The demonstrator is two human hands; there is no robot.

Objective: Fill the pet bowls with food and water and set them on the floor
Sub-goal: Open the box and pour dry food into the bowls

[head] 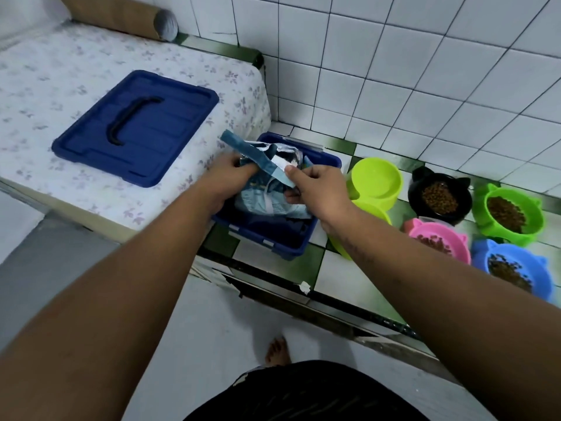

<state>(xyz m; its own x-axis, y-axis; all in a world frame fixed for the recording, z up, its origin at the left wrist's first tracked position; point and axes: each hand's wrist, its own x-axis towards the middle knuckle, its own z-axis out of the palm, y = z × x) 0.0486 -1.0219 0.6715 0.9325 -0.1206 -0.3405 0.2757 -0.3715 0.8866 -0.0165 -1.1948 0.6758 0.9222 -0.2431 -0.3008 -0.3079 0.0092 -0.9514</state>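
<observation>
A blue-and-silver pet food bag sits in an open dark blue storage box on the tiled counter. My left hand grips the bag's crumpled top on its left side. My right hand pinches the folded top strip of the bag on its right side. To the right stand a black bowl, a green bowl, a pink bowl and a blue bowl, each holding brown kibble. An empty lime bowl stands beside the box, with a second lime bowl partly hidden under my right wrist.
The box's dark blue lid lies on a flower-patterned cloth over the raised surface at left. A rolled brown mat rests at the back left. White tiled walls close the corner. My bare foot stands on the pale floor below the counter edge.
</observation>
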